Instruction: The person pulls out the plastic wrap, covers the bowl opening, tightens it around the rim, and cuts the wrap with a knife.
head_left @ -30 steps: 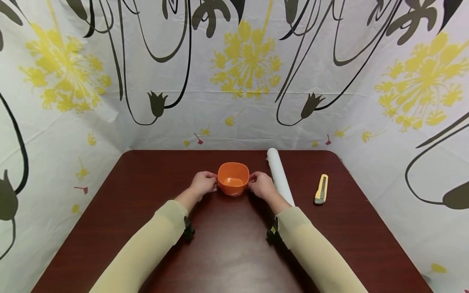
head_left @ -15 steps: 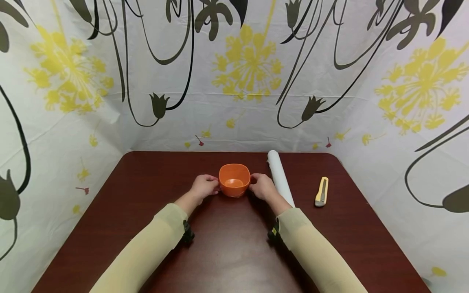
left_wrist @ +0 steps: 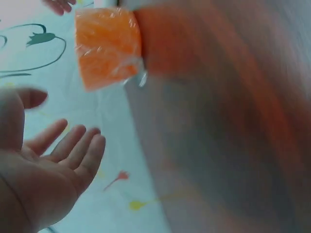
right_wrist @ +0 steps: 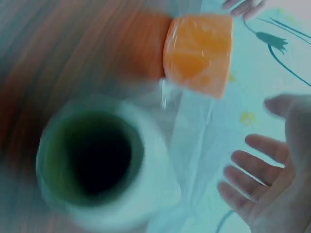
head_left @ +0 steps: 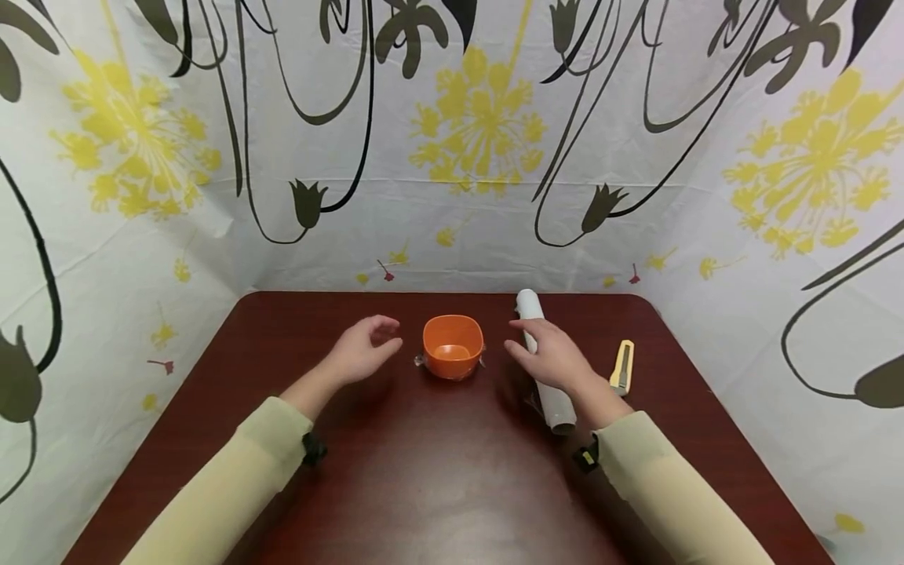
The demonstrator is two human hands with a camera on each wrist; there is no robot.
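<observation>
An orange bowl (head_left: 453,357) stands upright on the table between the two hands. Clear plastic film (left_wrist: 109,43) clings around its outside, with a bunched end (head_left: 420,360) sticking out low on its left. My left hand (head_left: 359,350) hovers left of the bowl, apart from it, fingers relaxed and holding nothing. To the right my right hand (head_left: 554,355) is also apart from the bowl, above a white roll (head_left: 556,404), with its fingers loosely extended. Whether that hand touches the roll cannot be told from the head view; in the right wrist view the fingers look free.
The white roll's hollow end (right_wrist: 92,160) faces the near side of the table. A yellow box cutter (head_left: 622,367) lies right of the roll, partly behind the right wrist. The dark red-brown table (head_left: 452,486) ends at a patterned cloth wall (head_left: 395,141).
Both hands have let go at the bowl's sides and drawn outward, the left hand to the left, the right hand to the right over the roll. The bowl has stayed in place.
</observation>
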